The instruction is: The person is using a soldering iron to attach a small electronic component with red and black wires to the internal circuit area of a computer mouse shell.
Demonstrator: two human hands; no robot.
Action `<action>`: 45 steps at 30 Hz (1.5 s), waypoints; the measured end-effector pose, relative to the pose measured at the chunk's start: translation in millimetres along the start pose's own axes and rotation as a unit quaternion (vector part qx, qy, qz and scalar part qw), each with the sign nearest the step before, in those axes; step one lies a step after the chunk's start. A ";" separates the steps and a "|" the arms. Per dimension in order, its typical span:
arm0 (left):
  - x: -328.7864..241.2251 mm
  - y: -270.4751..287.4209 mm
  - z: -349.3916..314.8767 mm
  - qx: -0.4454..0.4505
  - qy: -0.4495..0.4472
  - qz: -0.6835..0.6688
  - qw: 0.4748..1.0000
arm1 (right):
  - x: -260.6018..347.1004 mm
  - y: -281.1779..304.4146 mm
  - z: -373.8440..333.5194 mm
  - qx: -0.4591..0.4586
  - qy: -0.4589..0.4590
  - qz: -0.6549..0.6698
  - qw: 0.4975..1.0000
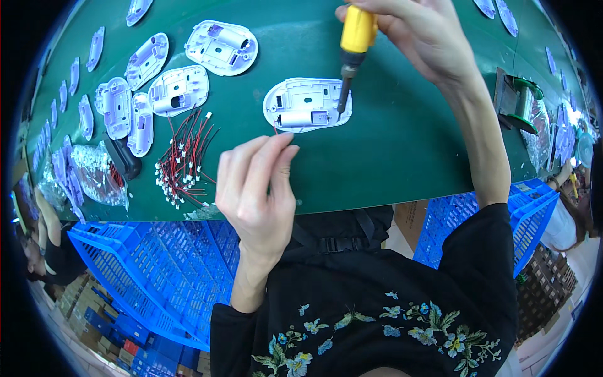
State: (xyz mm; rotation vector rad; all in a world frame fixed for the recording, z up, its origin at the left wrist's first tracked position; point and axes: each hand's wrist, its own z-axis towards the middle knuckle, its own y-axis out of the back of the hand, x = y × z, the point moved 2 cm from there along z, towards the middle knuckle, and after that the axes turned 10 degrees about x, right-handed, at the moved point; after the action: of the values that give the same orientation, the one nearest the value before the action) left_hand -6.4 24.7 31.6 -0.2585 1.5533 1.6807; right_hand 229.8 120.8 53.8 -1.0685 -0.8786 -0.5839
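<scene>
My right hand (422,39) is closed round the yellow handle of a soldering iron (355,34). The iron's dark tip points down at the right end of a white plastic shell (306,94) and appears to touch it. That oval shell lies with its moulded inside up. My left hand (259,182) is pinched at the shell's near left edge, where a thin red wire (276,127) runs toward my fingertips. Most of that wire is hidden. Left of my left hand lies a loose pile of red and black wires (185,160) with small white connectors.
More white shells (221,47) lie on the green table (389,157) to the left. A wire spool (524,103) stands at the right. Plastic bags (100,176) of parts sit at the left. Blue crates (169,264) flank me below the table edge. Other people work at both sides.
</scene>
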 end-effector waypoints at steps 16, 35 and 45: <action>-14.7 -19.9 2.2 0.074 0.077 -0.113 0.988 | -17.5 15.1 -1.1 -0.058 -0.047 -0.053 0.996; -18.4 -30.0 2.0 0.029 0.047 -0.117 0.992 | -12.1 12.9 -1.7 -0.037 -0.020 -0.046 0.998; -17.5 -37.2 2.6 0.031 0.056 -0.105 0.992 | -13.4 16.7 -2.1 -0.016 0.001 -0.039 0.999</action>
State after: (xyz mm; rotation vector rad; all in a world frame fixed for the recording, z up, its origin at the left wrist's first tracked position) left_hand 30.8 16.4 15.9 -0.4759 1.5975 1.4732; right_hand 236.2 125.3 33.7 -1.0666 -0.9150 -0.6648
